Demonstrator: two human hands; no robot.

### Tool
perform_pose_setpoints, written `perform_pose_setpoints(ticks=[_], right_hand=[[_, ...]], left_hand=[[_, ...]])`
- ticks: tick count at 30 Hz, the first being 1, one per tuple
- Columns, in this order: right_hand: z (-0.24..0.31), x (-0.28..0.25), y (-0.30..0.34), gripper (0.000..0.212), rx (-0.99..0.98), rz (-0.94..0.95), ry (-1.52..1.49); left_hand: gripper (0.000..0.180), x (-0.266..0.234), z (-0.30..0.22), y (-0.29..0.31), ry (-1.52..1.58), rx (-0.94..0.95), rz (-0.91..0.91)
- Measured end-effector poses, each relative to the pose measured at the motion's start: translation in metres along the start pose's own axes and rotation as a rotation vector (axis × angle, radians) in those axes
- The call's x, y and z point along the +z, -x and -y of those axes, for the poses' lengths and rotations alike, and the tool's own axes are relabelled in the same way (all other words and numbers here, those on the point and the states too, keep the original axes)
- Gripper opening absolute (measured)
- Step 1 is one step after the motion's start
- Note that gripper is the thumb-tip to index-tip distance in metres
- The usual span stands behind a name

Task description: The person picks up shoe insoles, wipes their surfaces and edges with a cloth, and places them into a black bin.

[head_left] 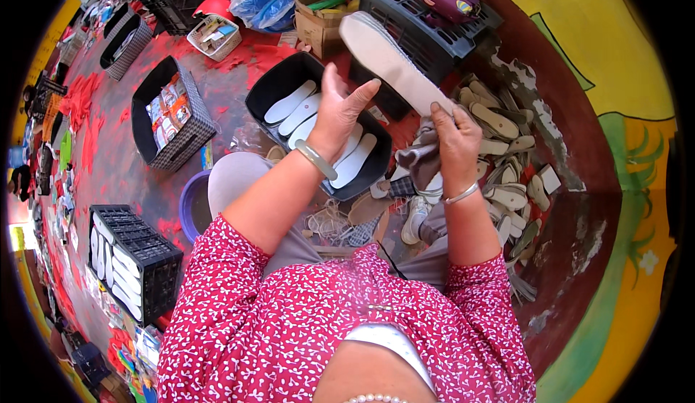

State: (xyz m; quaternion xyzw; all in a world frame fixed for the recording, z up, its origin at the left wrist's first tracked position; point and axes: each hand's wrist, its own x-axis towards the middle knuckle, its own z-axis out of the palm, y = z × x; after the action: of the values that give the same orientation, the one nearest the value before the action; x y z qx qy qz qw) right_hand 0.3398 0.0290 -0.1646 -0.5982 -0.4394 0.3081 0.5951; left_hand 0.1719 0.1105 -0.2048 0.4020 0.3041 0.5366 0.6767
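Observation:
My right hand [457, 146] grips one end of a pale beige shoe sole [387, 59], thumb on its upper face. The sole slants up and left from that hand, its wide end raised and a greyish edge showing. My left hand [342, 110] hangs apart from the sole, thumb stretched out and nothing visible in it. Below the left hand stands a black basket [258, 104] with several white soles [289, 102] laid side by side. A grey cloth [420, 158] lies under my right hand.
Many loose soles [507, 196] are heaped at the right along the red wall base [572, 157]. A black crate [163, 276] of white soles, a woven basket [192, 131] of packets and a purple basin [190, 211] stand left. Behind are a cardboard box [311, 30] and another black crate [416, 19].

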Motion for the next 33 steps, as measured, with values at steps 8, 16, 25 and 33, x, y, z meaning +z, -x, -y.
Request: perform_pose_setpoints(ticks=[8,16,25,33], right_hand=[[-0.021,0.048,0.046,0.032,-0.24,0.104,0.186],[0.026,-0.02,-0.004,0.031,0.349,0.365,-0.379],[0.026,0.014,0.01,0.026,-1.023,0.124,0.597],[0.037,-0.023,-0.01,0.034,-0.704,-0.049,0.472]], left_hand=[[0.053,0.0,-0.01,-0.009,0.504,-0.318,-0.077],[0.068,0.005,-0.035,0.001,-0.079,-0.021,0.186],[0.079,0.028,0.001,0.019,-0.122,-0.189,0.504],[0.08,0.039,-0.017,0.029,-0.447,-0.094,0.557]])
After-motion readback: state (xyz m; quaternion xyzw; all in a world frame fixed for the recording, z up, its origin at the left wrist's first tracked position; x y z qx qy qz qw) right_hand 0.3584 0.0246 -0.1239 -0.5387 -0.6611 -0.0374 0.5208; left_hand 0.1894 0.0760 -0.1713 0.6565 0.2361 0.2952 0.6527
